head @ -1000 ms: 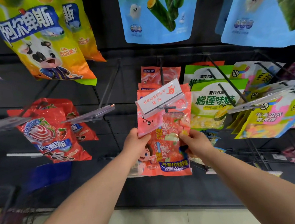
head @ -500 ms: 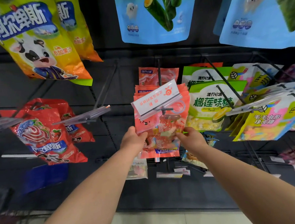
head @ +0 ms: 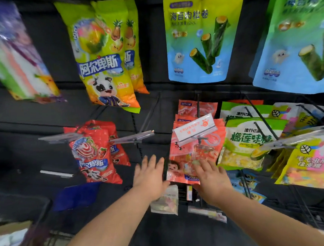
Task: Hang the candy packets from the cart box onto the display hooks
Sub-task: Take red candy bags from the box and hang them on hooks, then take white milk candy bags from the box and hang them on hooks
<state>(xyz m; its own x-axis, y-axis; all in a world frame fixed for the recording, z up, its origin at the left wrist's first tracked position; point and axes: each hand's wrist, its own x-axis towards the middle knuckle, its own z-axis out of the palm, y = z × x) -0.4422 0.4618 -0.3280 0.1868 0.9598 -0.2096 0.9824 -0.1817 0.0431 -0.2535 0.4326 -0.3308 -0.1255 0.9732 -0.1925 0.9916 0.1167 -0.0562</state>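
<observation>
Left hand: the left hand (head: pixel 151 177) is spread flat with fingers extended, nothing held — it sits just beside the left edge of the pink candy packets (head: pixel 195 151), apparently apart from them.
Right hand: the right hand (head: pixel 210 179) is likewise open, fingers splayed, nothing gripped; its fingertips lie over the lower front of the front pink packet, though actual contact cannot be confirmed.
Task's thing: the pink packets are hung in a stack on the display hook (head: pixel 198 108), behind the white price tag (head: pixel 194 127), with green durian packets (head: pixel 250 143) just to the right and red lollipop bags (head: pixel 95 159) well to the left.
Supply: a cart box (head: pixel 9 228) is glimpsed at the lower left corner, blurred — its contents cannot be made out.
Deciding relation: the box lies down and to the left of both hands, and the left hand is judged the nearer one; the hook's long axis runs out from the panel toward the viewer, so a fresh packet would have to be threaded along that line, from the front.
Step judged: this hook appears served, and a reach back to the box is likely called for.
Risk: the tag may be knocked askew as packets are pushed past it.
</observation>
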